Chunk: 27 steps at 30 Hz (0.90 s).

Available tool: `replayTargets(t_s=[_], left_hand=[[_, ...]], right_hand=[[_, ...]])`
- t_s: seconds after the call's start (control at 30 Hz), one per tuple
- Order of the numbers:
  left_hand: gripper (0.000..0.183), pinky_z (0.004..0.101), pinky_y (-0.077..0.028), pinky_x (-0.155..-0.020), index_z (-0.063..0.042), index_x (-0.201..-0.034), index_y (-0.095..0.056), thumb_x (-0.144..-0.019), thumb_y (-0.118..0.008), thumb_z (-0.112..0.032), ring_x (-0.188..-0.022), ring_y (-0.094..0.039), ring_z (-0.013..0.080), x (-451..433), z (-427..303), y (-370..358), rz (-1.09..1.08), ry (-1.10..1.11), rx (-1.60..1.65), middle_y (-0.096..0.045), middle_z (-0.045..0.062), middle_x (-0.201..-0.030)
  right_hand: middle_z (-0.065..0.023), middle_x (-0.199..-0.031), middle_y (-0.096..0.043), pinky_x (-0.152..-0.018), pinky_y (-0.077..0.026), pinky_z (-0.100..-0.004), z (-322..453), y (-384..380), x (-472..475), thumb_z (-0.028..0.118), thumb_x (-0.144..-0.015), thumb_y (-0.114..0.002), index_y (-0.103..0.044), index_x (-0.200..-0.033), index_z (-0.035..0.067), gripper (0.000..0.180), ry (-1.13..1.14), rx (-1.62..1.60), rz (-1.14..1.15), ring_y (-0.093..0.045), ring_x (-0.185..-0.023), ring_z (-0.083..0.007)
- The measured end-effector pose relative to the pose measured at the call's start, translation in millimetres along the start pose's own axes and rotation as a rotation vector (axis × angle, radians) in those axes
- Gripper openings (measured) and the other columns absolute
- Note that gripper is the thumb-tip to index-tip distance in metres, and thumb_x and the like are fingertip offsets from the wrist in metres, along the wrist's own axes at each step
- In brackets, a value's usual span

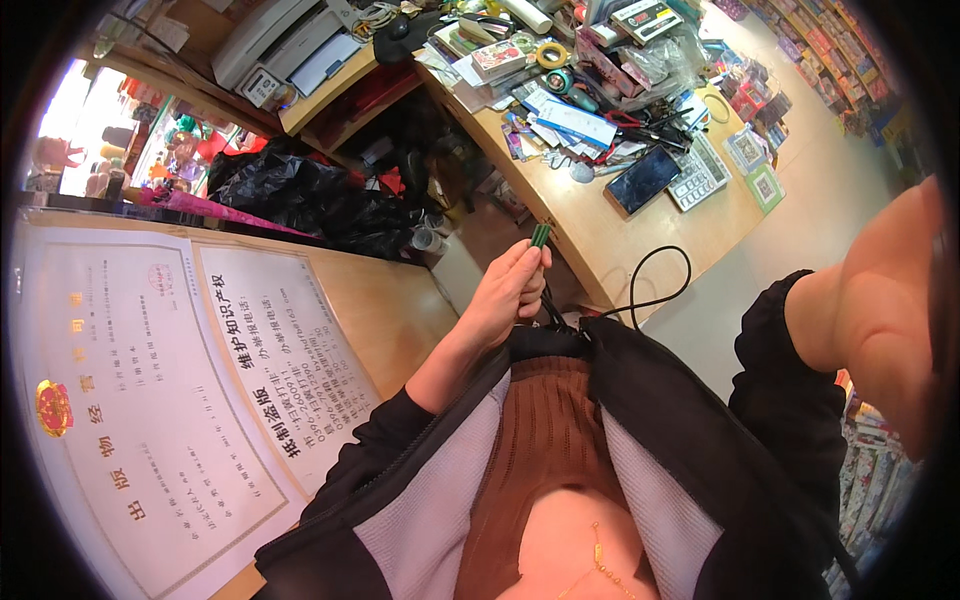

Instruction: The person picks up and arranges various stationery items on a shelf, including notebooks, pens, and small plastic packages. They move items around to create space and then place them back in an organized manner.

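My left hand (517, 281) is closed around several thin dark green sticks (539, 235), whose ends show above the fingers; they look like pencils. It is held in front of my body, near the wooden desk's front corner. Raised close to the camera at the right edge, my right hand (892, 322) is large and blurred, and its fingers are cut off by the rim, so what it holds is hidden. A black cable (660, 251) loops between my body and the desk.
The wooden desk (585, 247) bears a smartphone (642, 180), a calculator (699, 172), a roll of yellow tape (551, 55), scissors and papers. A printer (281, 45) stands at the upper left. Black plastic bags (285, 187) lie behind a counter with printed sheets (150, 375).
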<state>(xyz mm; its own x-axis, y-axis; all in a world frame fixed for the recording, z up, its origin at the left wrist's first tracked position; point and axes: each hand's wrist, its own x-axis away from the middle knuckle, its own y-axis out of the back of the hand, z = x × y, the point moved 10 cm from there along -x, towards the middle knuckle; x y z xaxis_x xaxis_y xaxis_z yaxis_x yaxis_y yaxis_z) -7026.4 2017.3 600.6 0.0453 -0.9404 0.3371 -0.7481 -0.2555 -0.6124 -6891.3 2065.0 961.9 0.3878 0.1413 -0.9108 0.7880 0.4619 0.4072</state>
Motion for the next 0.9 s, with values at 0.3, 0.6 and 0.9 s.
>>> replayTargets(t_s=[0.3,0.6,0.9], left_hand=[[0.024,0.0184,-0.021,-0.041,-0.007,-0.091,-0.047,-0.099,-0.039,-0.028,-0.047,-0.023,0.0023,1.6,-8.9,-25.1,0.128,0.065,-0.325,-0.029,-0.008,-0.059],[0.029,0.02,-0.019,-0.042,-0.006,-0.092,-0.048,-0.1,-0.037,-0.031,-0.048,-0.022,0.0036,-4.4,41.5,-59.7,0.325,0.397,-0.404,-0.026,-0.007,-0.061],[0.031,0.0195,-0.021,-0.042,-0.008,-0.088,-0.048,-0.099,-0.037,-0.034,-0.048,-0.021,0.0033,-29.5,63.3,-51.8,0.216,0.473,-0.308,-0.025,-0.007,-0.059]], right_hand=[[-0.0102,-0.08,-0.059,-0.066,-0.045,-0.0314,-91.7,-77.9,147.1,0.013,-0.083,-0.063,-0.063,-0.099,0.006,0.018,-0.949,0.065,0.244,-0.056,-0.069,-0.0218],[-0.0108,-0.057,-0.055,-0.05,-0.041,-0.0365,-72.5,-138.3,264.2,0.024,-0.091,-0.051,-0.056,-0.066,0.005,0.032,-1.036,-0.206,0.248,-0.055,-0.054,-0.0269],[-0.0044,-0.054,-0.053,-0.046,-0.039,-0.0253,-93.3,-136.3,336.3,0.028,-0.095,-0.047,-0.054,-0.065,0.002,0.04,-1.463,-0.51,0.064,-0.052,-0.049,-0.0091]])
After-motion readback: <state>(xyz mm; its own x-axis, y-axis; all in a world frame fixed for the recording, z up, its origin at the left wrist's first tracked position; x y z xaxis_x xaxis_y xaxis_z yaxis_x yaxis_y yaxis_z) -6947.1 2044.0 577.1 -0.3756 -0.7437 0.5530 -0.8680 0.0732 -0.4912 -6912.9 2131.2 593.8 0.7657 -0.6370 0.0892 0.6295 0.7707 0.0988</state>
